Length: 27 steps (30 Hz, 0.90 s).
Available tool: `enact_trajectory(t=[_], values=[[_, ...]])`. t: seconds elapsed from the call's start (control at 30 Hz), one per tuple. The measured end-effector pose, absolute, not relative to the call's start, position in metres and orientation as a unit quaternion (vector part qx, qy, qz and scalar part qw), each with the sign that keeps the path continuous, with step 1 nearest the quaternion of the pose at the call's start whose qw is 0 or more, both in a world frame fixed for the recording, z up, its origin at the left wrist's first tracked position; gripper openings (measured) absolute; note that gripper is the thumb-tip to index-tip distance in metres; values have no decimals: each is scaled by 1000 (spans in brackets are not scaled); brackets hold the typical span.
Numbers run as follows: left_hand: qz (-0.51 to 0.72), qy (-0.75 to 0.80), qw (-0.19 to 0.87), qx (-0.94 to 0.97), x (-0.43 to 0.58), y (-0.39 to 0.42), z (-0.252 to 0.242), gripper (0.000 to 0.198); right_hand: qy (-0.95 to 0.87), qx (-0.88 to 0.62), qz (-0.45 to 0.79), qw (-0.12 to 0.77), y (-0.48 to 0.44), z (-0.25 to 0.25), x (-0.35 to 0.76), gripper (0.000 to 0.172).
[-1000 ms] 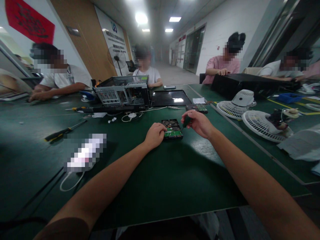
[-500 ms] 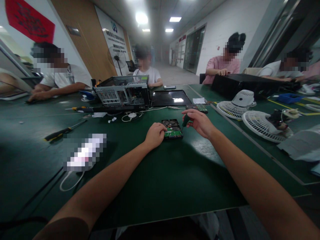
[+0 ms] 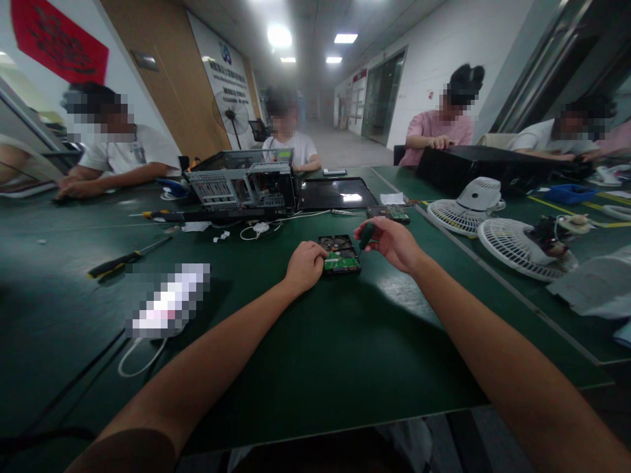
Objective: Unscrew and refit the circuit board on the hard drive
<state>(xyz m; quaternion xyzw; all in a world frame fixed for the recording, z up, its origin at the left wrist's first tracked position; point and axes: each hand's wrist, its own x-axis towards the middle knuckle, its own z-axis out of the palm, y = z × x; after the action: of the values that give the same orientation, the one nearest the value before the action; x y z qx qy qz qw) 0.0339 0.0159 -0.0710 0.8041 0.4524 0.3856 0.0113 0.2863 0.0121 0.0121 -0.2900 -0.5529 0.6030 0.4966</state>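
Note:
A hard drive lies on the green tabletop in front of me, its green circuit board facing up along the near side. My left hand is closed on the drive's left edge, with fingertips on the board. My right hand grips a small screwdriver by its dark green handle. The screwdriver stands nearly upright, its shaft pointing down at the drive's right edge. Whether the tip sits in a screw is too small to tell.
An opened computer case and a flat black panel stand beyond the drive. Another circuit board lies behind my right hand. White fan parts are at right; a yellow-black screwdriver lies left. Several people sit around the table.
The fingers of my right hand have shifted around the screwdriver handle, showing more of it. My left hand and the hard drive have stayed in place.

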Motion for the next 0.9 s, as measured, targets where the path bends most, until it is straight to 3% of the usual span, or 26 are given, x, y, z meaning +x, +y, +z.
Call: enact_trajectory(t=[0.9], values=[[373, 486, 22, 790, 33, 17, -71, 23, -591, -320, 558, 487, 11, 13, 287, 26]])
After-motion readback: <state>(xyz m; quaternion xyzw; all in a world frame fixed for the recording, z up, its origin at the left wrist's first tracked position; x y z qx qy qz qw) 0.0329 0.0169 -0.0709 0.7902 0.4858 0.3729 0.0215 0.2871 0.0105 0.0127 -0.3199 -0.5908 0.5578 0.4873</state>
